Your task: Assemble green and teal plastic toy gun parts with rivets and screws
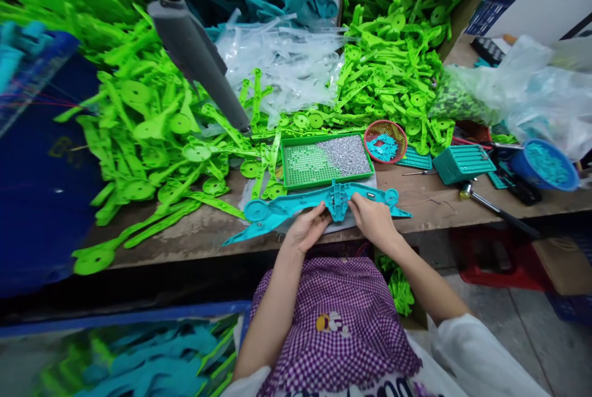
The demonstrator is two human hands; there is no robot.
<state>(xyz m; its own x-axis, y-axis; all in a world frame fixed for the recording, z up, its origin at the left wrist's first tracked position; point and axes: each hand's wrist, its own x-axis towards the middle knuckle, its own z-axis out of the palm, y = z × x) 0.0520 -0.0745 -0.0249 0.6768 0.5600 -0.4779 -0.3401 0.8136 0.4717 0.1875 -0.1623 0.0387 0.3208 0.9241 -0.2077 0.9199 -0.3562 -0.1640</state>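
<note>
Head view: left hand [308, 227] and right hand [372, 217] both pinch the teal plastic part [296, 206] at its thicker hub, flat on the bench edge [194, 243]. It looks light, stiff, thin-armed; the hub seems the safest hold. Beyond the fingers lies the green tray [289, 182].

Green tray [296, 184] just behind hands.

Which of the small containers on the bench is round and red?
The red round woven basket, right of the green rectangular tray. The teal slatted box is rectangular; the tub is blue.
</note>
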